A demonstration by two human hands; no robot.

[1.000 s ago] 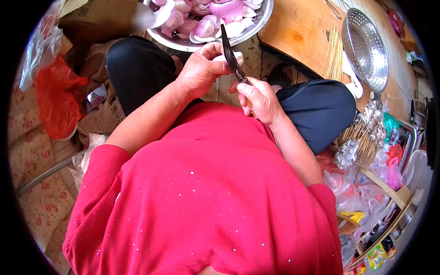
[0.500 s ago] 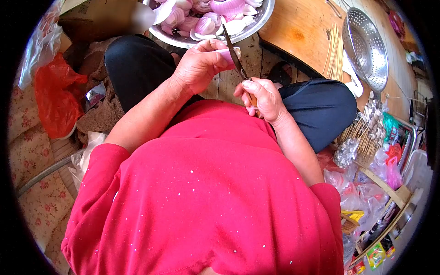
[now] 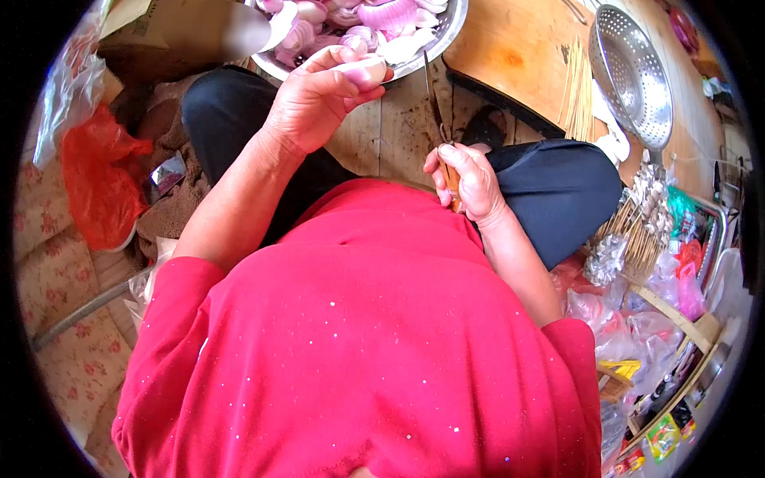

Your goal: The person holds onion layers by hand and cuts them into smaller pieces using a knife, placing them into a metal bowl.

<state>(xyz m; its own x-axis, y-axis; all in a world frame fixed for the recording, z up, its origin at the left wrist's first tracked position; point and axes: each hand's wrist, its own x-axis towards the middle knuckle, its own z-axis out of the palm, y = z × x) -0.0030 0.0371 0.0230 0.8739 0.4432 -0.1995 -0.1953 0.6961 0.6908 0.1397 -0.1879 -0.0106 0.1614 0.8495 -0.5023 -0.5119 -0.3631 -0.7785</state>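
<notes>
A piece of purple onion (image 3: 365, 74) is gripped in my left hand (image 3: 312, 102), held up beside the near rim of a metal bowl (image 3: 457, 25). Cut onion pieces (image 3: 390, 16) fill that bowl. My right hand (image 3: 472, 180) is closed around the wooden handle of a knife (image 3: 434, 99) in front of my body. Its dark, narrow blade points up and away from me, apart from the onion piece.
To the right, a wooden board (image 3: 510, 56) bears bamboo skewers (image 3: 577, 95) and a metal colander (image 3: 631, 76). Foil-covered skewers (image 3: 637, 231) and plastic bags (image 3: 637, 334) lie farther right. A red plastic bag (image 3: 102, 179) and a cardboard box (image 3: 171, 36) are at left.
My left hand has moved up and left with the onion piece, away from the knife blade. The knife in my right hand now stands more upright.
</notes>
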